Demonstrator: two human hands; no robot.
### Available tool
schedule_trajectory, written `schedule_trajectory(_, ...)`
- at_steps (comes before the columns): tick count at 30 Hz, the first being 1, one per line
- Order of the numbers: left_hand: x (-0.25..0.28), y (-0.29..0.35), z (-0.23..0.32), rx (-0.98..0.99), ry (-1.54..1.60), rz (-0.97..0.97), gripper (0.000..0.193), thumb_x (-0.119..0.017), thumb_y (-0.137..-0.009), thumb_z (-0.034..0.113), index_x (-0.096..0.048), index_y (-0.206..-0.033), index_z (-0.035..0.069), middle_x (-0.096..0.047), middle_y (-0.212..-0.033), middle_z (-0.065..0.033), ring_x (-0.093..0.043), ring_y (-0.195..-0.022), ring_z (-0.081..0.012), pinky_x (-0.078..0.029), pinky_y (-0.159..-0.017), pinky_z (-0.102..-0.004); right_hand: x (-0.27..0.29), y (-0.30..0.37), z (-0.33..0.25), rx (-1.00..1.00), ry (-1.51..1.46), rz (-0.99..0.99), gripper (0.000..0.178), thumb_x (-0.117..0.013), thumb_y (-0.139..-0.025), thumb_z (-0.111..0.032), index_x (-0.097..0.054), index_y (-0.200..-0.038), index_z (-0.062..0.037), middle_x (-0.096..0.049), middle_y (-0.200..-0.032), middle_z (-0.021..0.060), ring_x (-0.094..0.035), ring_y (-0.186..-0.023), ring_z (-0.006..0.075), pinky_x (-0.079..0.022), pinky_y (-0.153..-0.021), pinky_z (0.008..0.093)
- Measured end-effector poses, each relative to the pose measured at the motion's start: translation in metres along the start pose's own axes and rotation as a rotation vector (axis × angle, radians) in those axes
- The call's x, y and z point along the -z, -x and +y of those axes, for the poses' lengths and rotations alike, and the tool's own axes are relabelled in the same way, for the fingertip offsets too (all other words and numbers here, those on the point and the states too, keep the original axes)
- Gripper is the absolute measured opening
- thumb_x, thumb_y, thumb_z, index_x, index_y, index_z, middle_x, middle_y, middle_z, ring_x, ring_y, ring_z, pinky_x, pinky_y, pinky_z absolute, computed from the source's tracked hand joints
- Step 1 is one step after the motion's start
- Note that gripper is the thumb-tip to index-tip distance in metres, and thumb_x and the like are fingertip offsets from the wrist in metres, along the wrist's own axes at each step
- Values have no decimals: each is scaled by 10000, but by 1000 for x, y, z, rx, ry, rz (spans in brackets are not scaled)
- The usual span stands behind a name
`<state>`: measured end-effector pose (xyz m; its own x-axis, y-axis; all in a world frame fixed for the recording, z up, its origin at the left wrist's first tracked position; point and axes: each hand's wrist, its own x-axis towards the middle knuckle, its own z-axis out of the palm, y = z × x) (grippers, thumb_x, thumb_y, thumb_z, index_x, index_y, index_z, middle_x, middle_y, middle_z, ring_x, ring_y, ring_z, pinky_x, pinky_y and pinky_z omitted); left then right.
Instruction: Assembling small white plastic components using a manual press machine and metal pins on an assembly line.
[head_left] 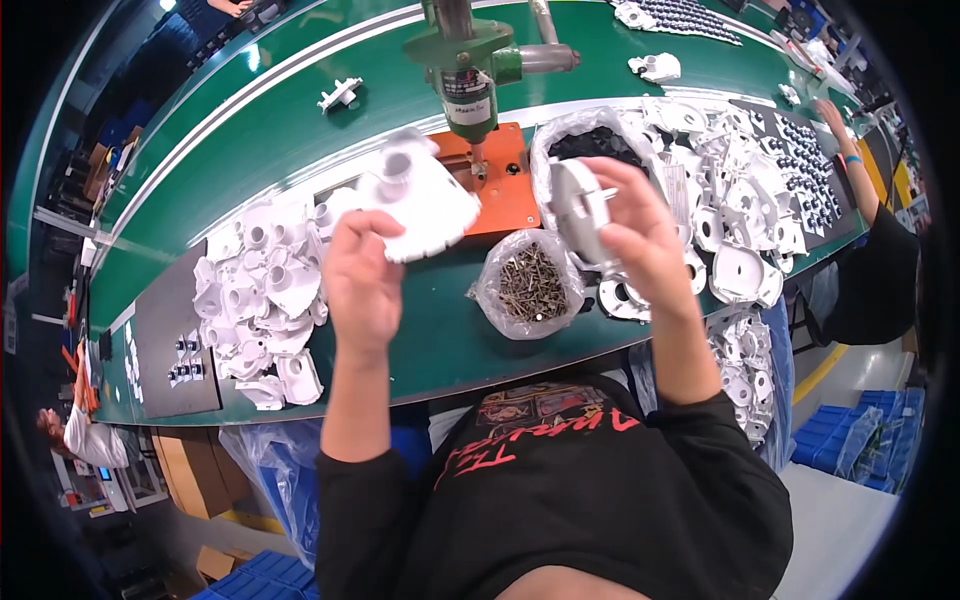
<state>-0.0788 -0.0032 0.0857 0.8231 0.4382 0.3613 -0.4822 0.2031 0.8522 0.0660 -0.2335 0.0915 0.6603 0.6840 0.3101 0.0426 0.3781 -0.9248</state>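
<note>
My left hand [365, 275] grips a white plastic housing [425, 205] by its lower left corner; a round tube sticks up from the part. In my right hand [645, 235] is a round white plastic cover [578, 210], held on edge between thumb and fingers. Both parts hang above the bench, apart from each other. Behind them stands a green press [468, 95], its tip over an orange fixture [512, 180]. Between my hands sits a clear bag of screws [530, 285]. A bag of black parts [600, 145] lies partly hidden behind the right-hand cover.
White housings [265, 290] are heaped at left, and more white parts [740, 200] at right. Rows of small black parts [805, 175] lie on a dark mat. A green conveyor [290, 90] runs behind. A co-worker's arm [855, 165] reaches in at right; another person [95, 435] is far left.
</note>
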Motion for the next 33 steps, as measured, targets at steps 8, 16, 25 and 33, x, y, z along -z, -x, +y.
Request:
schedule_trajectory(8, -50, 40, -22, 234, 123, -52, 431, -528, -897, -7, -345, -1279, 72, -503, -1176, -110, -512, -1096, -189, -433, -922, -322, -41, 7, 24, -149, -375, -26, 735, -712, -773, -315, -393, -1348, 13, -498, -1313, 114, -491, -1202, 201, -390, -1012, 352)
schedule_trajectory(16, -48, 43, -36, -26, -426, 81, 341, -590, -904, 140, -515, -1204, -4, -483, -1113, -79, -498, -1040, -166, -413, -911, -323, -56, 15, 29, -58, -123, -142, 816, -745, -772, -152, -282, -1428, -8, -425, -1375, 128, -432, -1258, 221, -381, -1008, 360)
schedule_trajectory(25, -61, 48, -35, 101, -183, 213, 404, -506, -967, 149, -424, -1325, -18, -513, -1191, -102, -535, -1043, -146, -424, -897, -278, -65, 17, 29, -16, 332, -161, 887, -769, -737, -123, -237, -1442, -43, -396, -1375, 135, -481, -1212, 237, -424, -954, 335)
schedule_trajectory(33, -61, 56, -44, 93, -143, 213, 474, -668, -878, 249, -378, -1164, 8, -514, -1101, -100, -512, -978, -118, -426, -849, -264, -60, 4, 36, 175, 412, -238, 870, -486, -875, -577, -142, -1442, -14, -337, -1391, 226, -282, -1339, 333, -216, -1094, 397)
